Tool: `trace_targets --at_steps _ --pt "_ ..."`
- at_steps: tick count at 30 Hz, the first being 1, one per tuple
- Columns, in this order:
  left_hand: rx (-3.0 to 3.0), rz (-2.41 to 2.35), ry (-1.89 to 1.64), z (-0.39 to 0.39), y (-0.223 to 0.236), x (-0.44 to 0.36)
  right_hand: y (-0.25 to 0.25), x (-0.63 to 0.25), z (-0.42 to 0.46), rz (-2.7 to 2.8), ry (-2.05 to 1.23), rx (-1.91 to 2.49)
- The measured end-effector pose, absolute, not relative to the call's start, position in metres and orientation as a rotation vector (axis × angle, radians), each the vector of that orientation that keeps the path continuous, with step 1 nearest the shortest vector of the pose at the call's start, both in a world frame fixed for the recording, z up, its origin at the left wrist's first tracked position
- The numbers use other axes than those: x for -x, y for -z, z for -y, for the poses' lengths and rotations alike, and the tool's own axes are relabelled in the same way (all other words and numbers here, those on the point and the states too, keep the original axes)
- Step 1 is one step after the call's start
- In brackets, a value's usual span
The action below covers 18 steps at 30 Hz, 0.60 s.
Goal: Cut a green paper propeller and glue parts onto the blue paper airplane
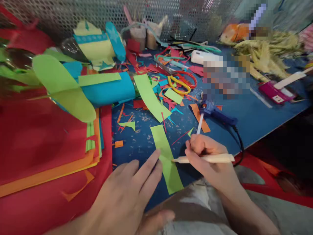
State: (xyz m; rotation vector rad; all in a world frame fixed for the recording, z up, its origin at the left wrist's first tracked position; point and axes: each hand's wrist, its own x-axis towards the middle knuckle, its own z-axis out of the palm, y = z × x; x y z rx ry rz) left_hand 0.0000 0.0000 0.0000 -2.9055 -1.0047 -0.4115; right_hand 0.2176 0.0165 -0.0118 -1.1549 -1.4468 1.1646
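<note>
A: Containers, rear: two small cups (138, 36) stand side by side near the perforated metal mesh (97, 11). What do they hold?

B: Thin upright pieces project above them; their interiors are hidden.

A: Principal item: the lower green strip (163, 143), lying on the blue table (146, 143) between the two hands.

B: Left hand (124, 189): open, palm down, its fingertips at the strip's left edge. Right hand (207, 153): closed on a cream marker (210, 158), whose tip meets the strip's right edge.

A: And the thin white stick (200, 123)?

B: It slants between the right hand and the blue glue gun (217, 113); whether the fingers touch it, I cannot tell.

A: Edges: the table's right edge runs diagonally past the glue gun's cord (239, 137). The red sheets (44, 137) bound the work surface at left.

B: Open room: bare blue tabletop extends right of the glue gun; a smaller bare patch lies left of the strip, above the left hand. Scraps crowd the area beyond.

A: Count, green strips: three. One is under the marker, one curved strip (150, 96) lies just beyond, and one upper strip (99, 79) rests along the blue paper cylinder (110, 89).

B: Count, tools: one marker, one glue gun; also one yellow handle (179, 85) and one red handle (188, 79), lying together.
</note>
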Motion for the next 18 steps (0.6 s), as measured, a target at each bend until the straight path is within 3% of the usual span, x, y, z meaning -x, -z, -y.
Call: trace_targets --at_steps 18 --pt "2.944 1.041 0.424 0.0005 0.0030 0.0036 0.0092 -0.2215 -0.0177 1.596 -1.206 1.065"
